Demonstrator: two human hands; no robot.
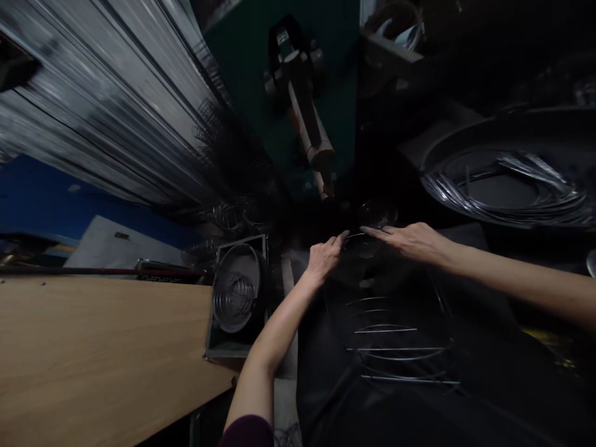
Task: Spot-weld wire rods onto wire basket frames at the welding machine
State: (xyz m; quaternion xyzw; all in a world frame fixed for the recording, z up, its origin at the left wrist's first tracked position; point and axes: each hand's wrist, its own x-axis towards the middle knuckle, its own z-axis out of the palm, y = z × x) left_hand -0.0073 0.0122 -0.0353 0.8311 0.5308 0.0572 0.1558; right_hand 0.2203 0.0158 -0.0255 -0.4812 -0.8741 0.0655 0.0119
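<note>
My left hand [325, 256] and my right hand [414, 241] are raised in front of me, just below the tip of a green machine's arm [311, 127]. Their fingertips pinch opposite sides of the curved end of a wire frame [358, 235]. Thin, shiny curved and straight wires of this frame run down toward my lap, over dark cloth [335, 397]. Dim light and blur hide much of its shape and the exact contact at the fingertips. Behind my right fingertips is a small round wire piece [379, 213].
Left of my arm, a round dark basin [235, 292] holding wire rings sits in a box frame beside a wooden board [102, 347]. At right stands a wide dark basin [512, 118] with bundled wire hoops [544, 171]. Loose wire rings [228, 216] lie near the machine.
</note>
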